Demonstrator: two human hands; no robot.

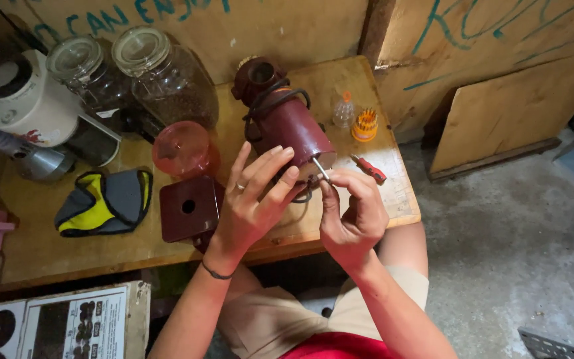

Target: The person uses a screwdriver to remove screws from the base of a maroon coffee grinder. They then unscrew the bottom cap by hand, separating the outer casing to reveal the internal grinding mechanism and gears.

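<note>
Maroon motor [293,126] steadied by left hand [254,196], fingers spread | right hand [353,213] pinching shaft [321,169]

Shaft base [316,166] (behind fingers [332,178])

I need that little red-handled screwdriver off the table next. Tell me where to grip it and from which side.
Grip the red-handled screwdriver by its red handle, coming from above on its right side. It lies flat on the wooden table, angled, near the right edge, with the right hand and the dark red motor body crowding its left. The handle is its thickest part.
</note>
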